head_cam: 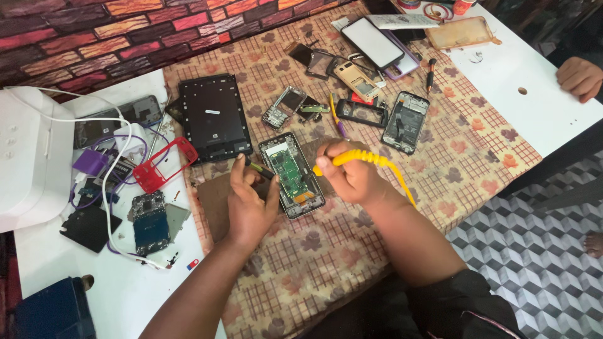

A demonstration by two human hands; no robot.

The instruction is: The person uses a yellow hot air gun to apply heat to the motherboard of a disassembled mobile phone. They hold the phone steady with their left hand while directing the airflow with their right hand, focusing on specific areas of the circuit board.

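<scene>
An opened phone (291,176) with a green circuit board lies on the patterned cloth (402,188) between my hands. My left hand (249,201) grips a small dark tool (259,168) whose tip rests at the phone's left edge. My right hand (349,172) is closed around a tool with a yellow coiled cord (377,160), held over the phone's right side. The cord trails back along my right forearm.
A black tablet frame (213,116) lies behind my left hand, with a red phone frame (164,164) and loose boards to the left. Several dismantled phones, screens and a screwdriver (431,74) crowd the far side. Another person's hand (579,76) rests at the right table edge.
</scene>
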